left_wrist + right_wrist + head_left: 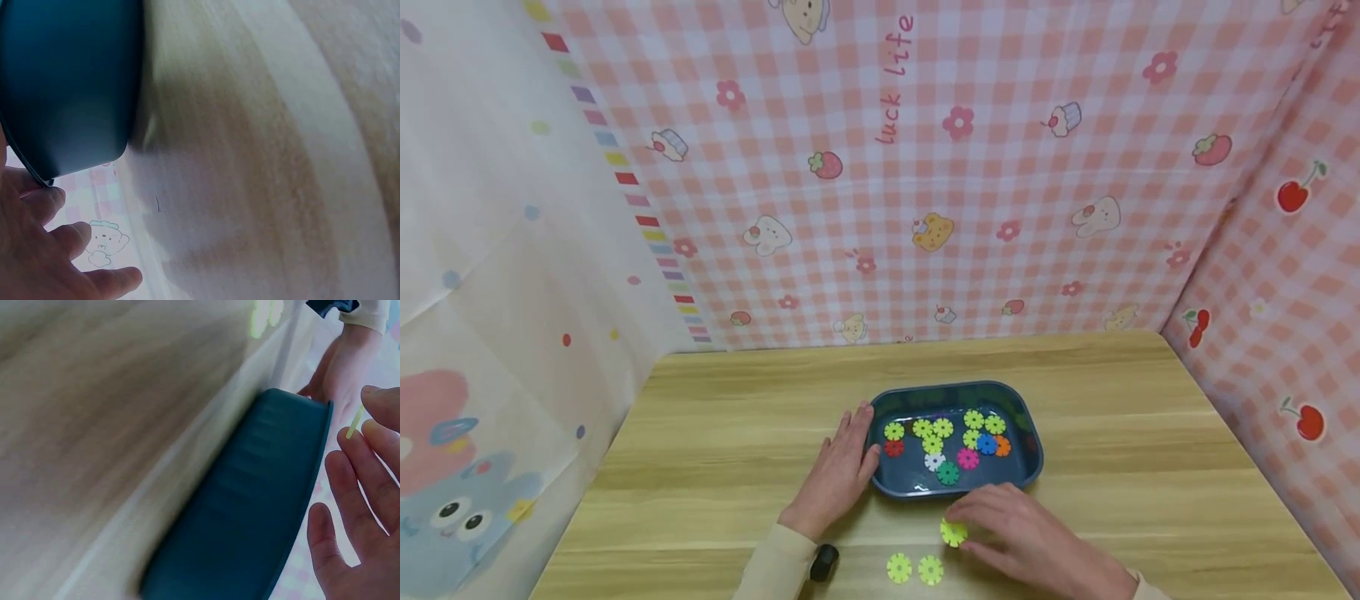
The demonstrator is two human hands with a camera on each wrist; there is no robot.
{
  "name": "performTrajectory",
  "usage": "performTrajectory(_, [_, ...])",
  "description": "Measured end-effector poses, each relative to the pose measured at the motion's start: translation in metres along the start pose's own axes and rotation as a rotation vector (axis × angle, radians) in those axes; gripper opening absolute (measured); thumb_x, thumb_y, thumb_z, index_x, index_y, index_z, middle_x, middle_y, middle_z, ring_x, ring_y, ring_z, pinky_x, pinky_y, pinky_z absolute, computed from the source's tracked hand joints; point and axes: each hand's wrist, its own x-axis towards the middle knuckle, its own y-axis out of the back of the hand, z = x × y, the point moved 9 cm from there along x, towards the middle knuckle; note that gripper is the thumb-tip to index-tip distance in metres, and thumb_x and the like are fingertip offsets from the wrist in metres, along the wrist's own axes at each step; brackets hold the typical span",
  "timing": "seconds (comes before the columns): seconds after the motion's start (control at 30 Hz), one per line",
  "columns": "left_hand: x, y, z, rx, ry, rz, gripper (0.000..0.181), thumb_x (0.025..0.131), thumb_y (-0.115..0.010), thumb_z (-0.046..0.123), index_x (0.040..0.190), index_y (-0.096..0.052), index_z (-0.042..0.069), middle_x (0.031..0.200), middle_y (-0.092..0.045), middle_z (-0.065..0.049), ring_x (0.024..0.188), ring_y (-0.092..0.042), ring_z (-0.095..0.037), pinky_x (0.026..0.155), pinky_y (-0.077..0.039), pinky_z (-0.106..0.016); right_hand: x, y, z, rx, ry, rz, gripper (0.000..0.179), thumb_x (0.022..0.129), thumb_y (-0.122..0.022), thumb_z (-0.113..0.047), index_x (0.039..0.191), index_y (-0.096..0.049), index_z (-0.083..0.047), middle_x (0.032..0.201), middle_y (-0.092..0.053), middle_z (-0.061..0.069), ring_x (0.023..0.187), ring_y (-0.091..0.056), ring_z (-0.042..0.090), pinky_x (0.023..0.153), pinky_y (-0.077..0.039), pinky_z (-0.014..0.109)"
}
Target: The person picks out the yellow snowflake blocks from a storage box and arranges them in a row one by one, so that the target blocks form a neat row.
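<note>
The yellow-green disc point(953, 532), notched round its edge, is off the table, pinched between the thumb and fingertips of the right hand point(1026, 537), just outside the near side of the dark blue tray point(906, 483). Two matching discs point(899, 568) lie side by side on the wooden table point(737, 450), nearer the person. The left hand point(841, 462) touches the tray's left end, its fingers extended. Inside the tray lie more yellow-green discs point(932, 443), along with red, white, green, pink, blue and orange ones. Behind the table hangs a pink checked cloth point(880, 200).
</note>
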Motion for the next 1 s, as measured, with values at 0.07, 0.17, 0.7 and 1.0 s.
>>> performTrajectory(0.07, [0.000,0.000,0.000,0.002,0.002,0.000,0.063,0.110,-0.047,0.033,0.164,-0.026,0.007,0.170,-0.025,-0.010,0.156,-0.023,-0.036,0.117,-0.028,-0.068,-0.002,-0.003,0.002,0.027,-0.007,-0.026,0.027,0.101,-0.069,-0.028,0.128,-0.071,-0.025,0.124,-0.069,-0.014,0.113,-0.062,0.007,0.096,-0.055,0.035])
performTrajectory(0.17, [0.000,-0.002,0.000,0.004,0.003,0.001,0.063,0.110,-0.047,0.033,0.164,-0.027,0.007,0.170,-0.025,-0.010,0.156,-0.023,-0.036,0.117,-0.028,-0.068,-0.006,-0.008,0.005,0.057,-0.015,-0.056,0.027,0.102,-0.068,-0.030,0.128,-0.070,-0.027,0.125,-0.068,-0.015,0.114,-0.061,0.006,0.097,-0.055,0.035])
performTrajectory(0.7, [0.001,-0.003,-0.002,0.013,0.020,-0.007,0.063,0.110,-0.046,0.034,0.164,-0.027,0.008,0.171,-0.024,-0.009,0.156,-0.022,-0.036,0.118,-0.027,-0.068,-0.018,-0.029,0.018,0.151,-0.043,-0.151,0.029,0.105,-0.061,-0.038,0.130,-0.067,-0.028,0.126,-0.067,-0.016,0.111,-0.060,0.003,0.095,-0.056,0.030])
performTrajectory(1.0, [-0.002,-0.004,-0.003,0.009,0.007,0.003,0.062,0.110,-0.047,0.032,0.164,-0.028,0.007,0.170,-0.026,-0.010,0.155,-0.024,-0.038,0.115,-0.029,-0.070,-0.020,-0.043,0.022,0.178,-0.027,-0.217,0.028,0.105,-0.061,-0.038,0.128,-0.068,-0.025,0.124,-0.068,-0.014,0.108,-0.061,0.002,0.093,-0.055,0.028])
